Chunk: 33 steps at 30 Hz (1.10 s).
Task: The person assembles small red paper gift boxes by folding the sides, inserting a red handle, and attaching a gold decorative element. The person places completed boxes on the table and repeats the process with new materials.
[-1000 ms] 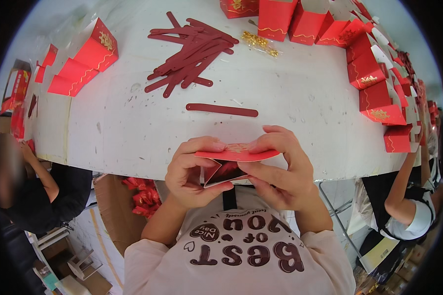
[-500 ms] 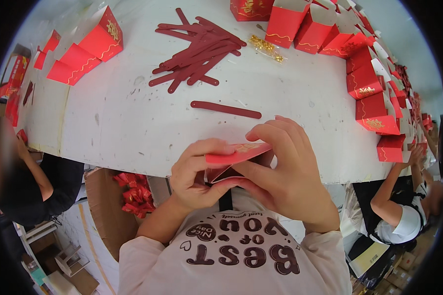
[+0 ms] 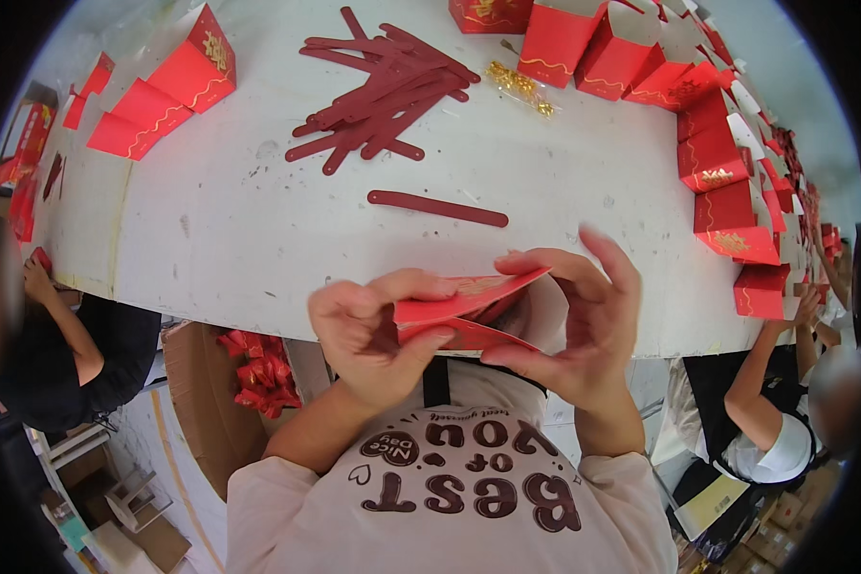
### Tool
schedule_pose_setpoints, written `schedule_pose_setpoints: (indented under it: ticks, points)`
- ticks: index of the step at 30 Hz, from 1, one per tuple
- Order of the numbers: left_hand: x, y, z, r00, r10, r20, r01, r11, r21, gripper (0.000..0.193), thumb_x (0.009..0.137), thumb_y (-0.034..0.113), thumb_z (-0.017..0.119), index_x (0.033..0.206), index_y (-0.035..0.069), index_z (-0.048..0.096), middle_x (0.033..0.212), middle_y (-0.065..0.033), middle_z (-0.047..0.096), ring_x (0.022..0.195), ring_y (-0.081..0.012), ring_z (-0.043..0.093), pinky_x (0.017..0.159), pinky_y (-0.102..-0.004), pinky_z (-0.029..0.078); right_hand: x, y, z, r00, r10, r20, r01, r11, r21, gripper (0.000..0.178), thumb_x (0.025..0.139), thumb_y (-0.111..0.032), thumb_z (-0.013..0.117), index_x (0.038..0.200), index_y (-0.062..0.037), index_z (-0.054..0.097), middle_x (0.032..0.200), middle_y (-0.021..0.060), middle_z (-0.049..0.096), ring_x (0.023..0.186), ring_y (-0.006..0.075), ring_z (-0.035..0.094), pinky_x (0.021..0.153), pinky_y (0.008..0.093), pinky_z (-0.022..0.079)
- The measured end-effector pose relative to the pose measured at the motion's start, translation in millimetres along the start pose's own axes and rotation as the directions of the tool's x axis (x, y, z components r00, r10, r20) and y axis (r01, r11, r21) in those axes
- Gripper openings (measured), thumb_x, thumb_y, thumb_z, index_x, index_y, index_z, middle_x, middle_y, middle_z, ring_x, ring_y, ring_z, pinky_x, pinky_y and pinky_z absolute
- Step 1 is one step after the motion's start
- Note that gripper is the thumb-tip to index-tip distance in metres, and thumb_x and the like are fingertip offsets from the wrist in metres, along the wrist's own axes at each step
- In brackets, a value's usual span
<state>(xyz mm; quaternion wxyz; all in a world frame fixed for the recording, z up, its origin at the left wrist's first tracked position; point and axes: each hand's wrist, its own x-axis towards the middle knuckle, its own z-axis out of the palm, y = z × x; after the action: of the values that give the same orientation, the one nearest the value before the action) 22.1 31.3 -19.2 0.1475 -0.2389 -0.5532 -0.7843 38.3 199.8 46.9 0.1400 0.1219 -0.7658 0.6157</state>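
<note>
Just above the table's near edge I hold a partly flattened red paper box (image 3: 432, 311) with gold print. Its mouth gapes towards the right and shows a pale inside. My left hand (image 3: 364, 330) pinches the box's left end, thumb below and fingers above. At the right end, my right hand (image 3: 598, 325) curves around the opening, thumb on the lower panel, some fingers at the upper edge and one finger raised. Beyond my hands lies a single dark red strap (image 3: 437, 209) with rounded ends. A heap of similar straps (image 3: 392, 91) sits farther off.
Opened red boxes (image 3: 727, 172) line the table's right side, and more boxes (image 3: 196, 62) stand far left. A clear packet of gold pieces (image 3: 518, 88) lies near the back. A carton (image 3: 196, 383) with folded red items is below the edge. People work at both sides.
My right hand has drawn its fingers out of the box and shifted right, now around the open end. The box mouth shows wider. My left hand keeps its pinch, slightly farther left.
</note>
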Motion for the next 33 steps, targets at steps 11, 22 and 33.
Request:
schedule_pose_setpoints:
  ticks: [11, 22, 33]
  points:
    - [-4, -2, 2, 0.998, -0.056, -0.035, 0.054, 0.997, -0.057, 0.042, 0.087, 0.024, 0.063, 0.115, 0.000, 0.042, 0.124, -0.0272, 0.045, 0.111, -0.0310, 0.051, 0.094, -0.0424, 0.043, -23, 48, 24, 0.985, -0.071, -0.157, 0.146, 0.829, 0.540, 0.078, 0.071, -0.015, 0.079, 0.134, -0.0002, 0.035, 0.134, 0.0249, 0.040, 0.125, 0.0310, 0.041, 0.102, 0.0416, 0.036]
    - [-8, -14, -3, 0.994, 0.107, 0.024, -0.108, 0.991, 0.080, 0.034, 0.089, 0.028, 0.061, 0.098, -0.003, 0.049, 0.111, -0.0256, 0.055, 0.093, -0.0300, 0.059, 0.078, -0.0371, 0.049, -29, 70, 14, 0.976, -0.217, 0.028, 0.184, 0.882, 0.435, 0.036, 0.076, -0.014, 0.074, 0.107, 0.0023, 0.064, 0.123, 0.0249, 0.050, 0.108, 0.0316, 0.054, 0.092, 0.0394, 0.042]
    - [22, 13, -20, 0.970, -0.015, 0.241, -0.029, 0.984, 0.178, 0.023, 0.076, -0.012, 0.060, 0.098, -0.003, 0.060, 0.099, -0.0183, 0.064, 0.080, -0.0242, 0.065, 0.069, -0.0331, 0.054, -12, 52, -3, 0.991, -0.126, 0.049, 0.111, 0.965, 0.239, 0.023, 0.064, 0.004, 0.076, 0.084, -0.0033, 0.067, 0.084, 0.0076, 0.063, 0.079, 0.0170, 0.059, 0.068, 0.0304, 0.047]
